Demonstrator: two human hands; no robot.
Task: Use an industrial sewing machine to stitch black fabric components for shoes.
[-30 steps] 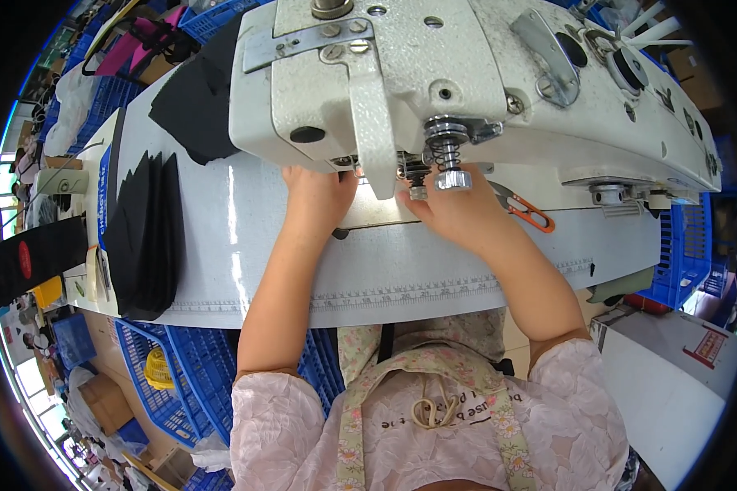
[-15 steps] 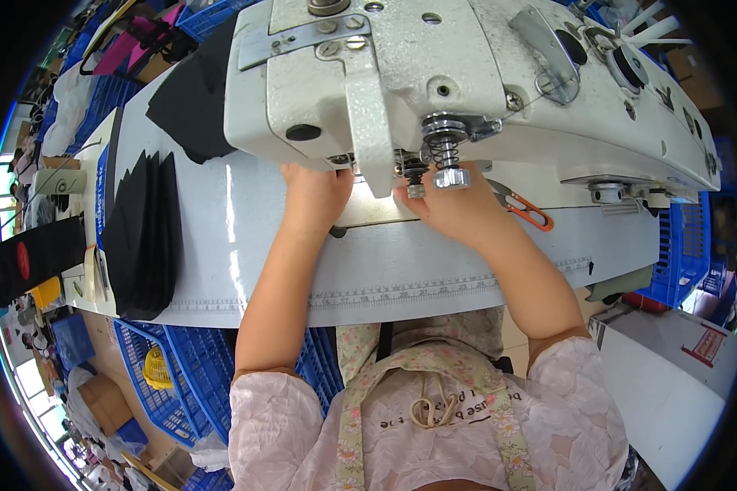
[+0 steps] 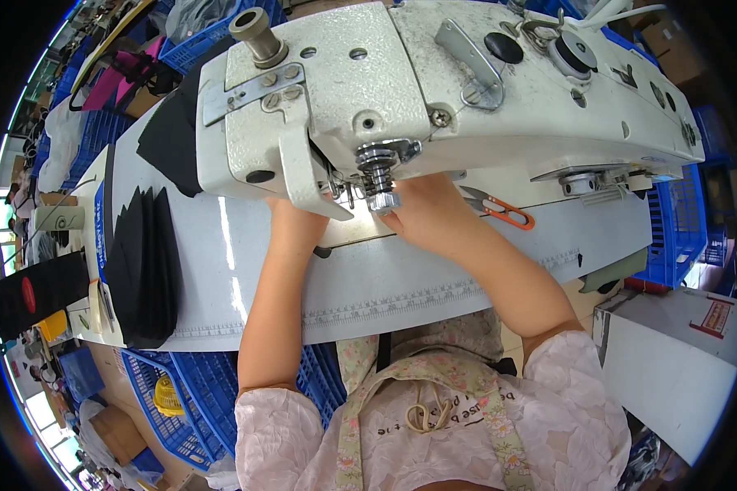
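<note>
A white sewing machine stands across the far side of the table, its head above my hands. My left hand reaches under the left of the machine head, and its fingers are hidden there. To the right of the presser and needle area, my right hand lies low over the pale machine bed; only its back and part of the thumb show. Whatever the hands touch is covered by the machine head. Orange-handled thread snips lie just right of my right hand.
A stack of black fabric pieces lies at the table's left, and another black piece sits behind the machine head. A ruler strip runs along the front edge. Blue crates stand below; a white box is at right.
The view has shifted, so the machine head appears further left and shows more of its top. My hands stay under the machine head, with little visible change in pose.
</note>
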